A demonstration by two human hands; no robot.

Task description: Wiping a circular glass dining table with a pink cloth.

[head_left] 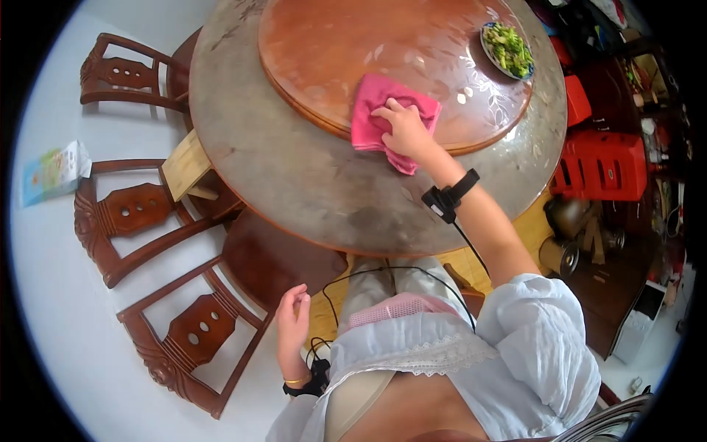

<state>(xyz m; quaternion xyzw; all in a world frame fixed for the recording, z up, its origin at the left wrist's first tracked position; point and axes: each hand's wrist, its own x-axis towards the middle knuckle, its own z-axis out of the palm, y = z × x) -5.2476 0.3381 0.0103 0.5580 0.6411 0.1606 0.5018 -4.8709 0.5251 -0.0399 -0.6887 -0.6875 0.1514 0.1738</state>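
My right hand (407,132) presses a folded pink cloth (370,105) onto the near edge of the round brown turntable (331,55), its fingers bent into the fabric. One corner of the cloth hangs over the turntable's rim toward the grey tabletop (258,169). My left hand (293,322) hangs low beside my body, near a chair seat, with its fingers stretched out and nothing in it. A plate of green vegetables (508,50) stands on the right side of the turntable.
Carved wooden chairs (199,331) line the left side, and a small light wooden stool (187,166) touches the table there. Red plastic stools (600,168) stand to the right by a dark cabinet. A black cable (346,276) runs across my lap to my right wrist.
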